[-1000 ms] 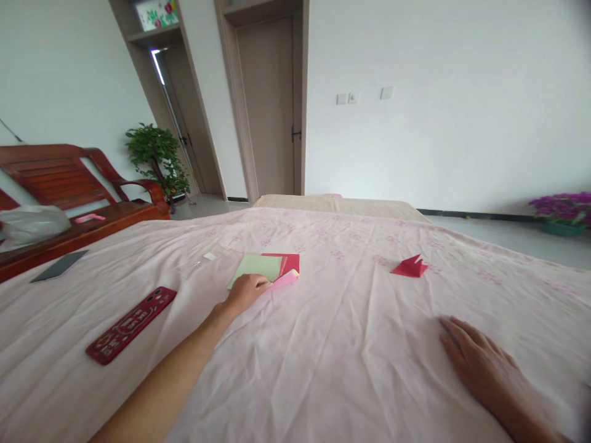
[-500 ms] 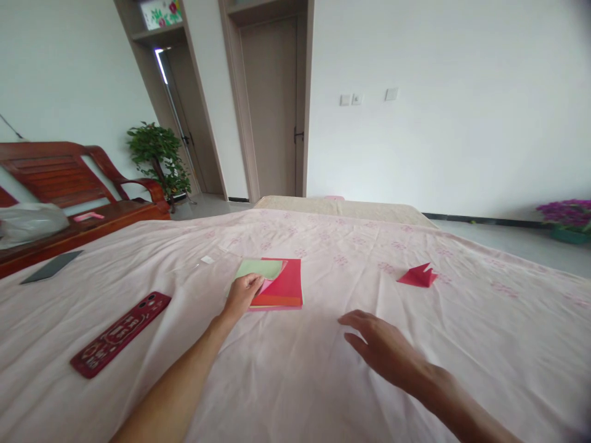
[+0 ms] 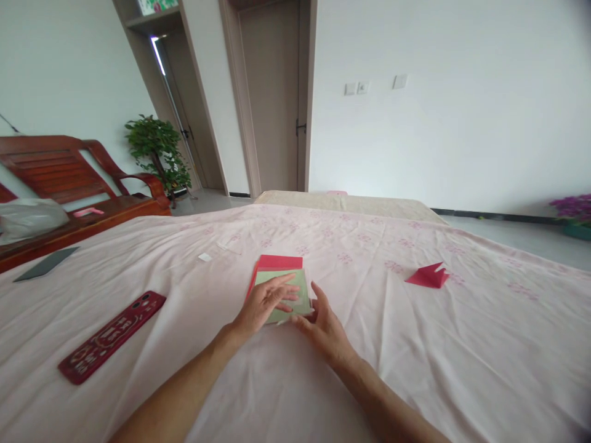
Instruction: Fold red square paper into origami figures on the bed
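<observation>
Soft, even light leaves faint shadows; fine detail blurs, right-hand corners darken

White back wall (image 3: 443,141) w/ 3 sm. switch plates (image 3: 363,87). Brown door (image 3: 272,98) ctr-L, blk handle (image 3: 301,127); 2nd door (image 3: 199,129) further L, bright light strip (image 3: 158,56) up top. Reddish wood settee (image 3: 50,166) far L, leafy green plant (image 3: 154,138) nr its arm. Grey floor (image 3: 508,233), blk skirting (image 3: 508,218), purple flowers (image 3: 575,206) in grn pot (image 3: 578,231) far R.

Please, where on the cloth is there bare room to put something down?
Bare cloth lies between the right hand and folded paper, and on the near side of that paper. The middle is crowded: papers, left hand over them, right hand beside.
</observation>
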`<action>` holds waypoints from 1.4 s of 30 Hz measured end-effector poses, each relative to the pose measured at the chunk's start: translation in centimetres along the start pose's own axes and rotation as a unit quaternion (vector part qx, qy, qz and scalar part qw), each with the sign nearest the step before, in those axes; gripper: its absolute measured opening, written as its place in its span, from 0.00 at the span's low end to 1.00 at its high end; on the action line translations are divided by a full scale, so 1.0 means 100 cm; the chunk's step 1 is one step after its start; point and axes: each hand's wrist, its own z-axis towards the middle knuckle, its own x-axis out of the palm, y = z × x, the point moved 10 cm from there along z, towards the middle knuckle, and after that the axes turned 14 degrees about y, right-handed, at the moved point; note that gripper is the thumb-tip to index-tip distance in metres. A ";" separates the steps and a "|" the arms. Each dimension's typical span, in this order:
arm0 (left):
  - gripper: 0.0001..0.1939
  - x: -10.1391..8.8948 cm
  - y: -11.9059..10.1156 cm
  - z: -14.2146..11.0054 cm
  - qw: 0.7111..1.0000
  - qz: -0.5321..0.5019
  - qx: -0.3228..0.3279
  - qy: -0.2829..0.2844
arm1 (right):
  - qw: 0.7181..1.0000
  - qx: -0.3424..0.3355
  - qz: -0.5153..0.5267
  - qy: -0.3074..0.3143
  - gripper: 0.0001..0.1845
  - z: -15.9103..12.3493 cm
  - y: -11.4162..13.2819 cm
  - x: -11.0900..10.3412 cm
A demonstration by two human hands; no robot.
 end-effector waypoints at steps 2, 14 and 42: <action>0.31 -0.002 -0.009 0.003 1.000 -0.004 0.020 0.021 | 0.999 -0.001 0.032 -0.015 0.51 -0.001 -0.004 -0.003; 0.20 0.014 -0.008 -0.003 0.876 0.463 -0.055 0.120 | 0.996 0.053 0.007 -0.076 0.35 0.008 -0.032 -0.040; 0.13 -0.026 0.028 0.001 0.947 0.296 -0.121 -0.014 | 0.892 -0.120 -0.428 -0.083 0.14 -0.017 0.053 -0.018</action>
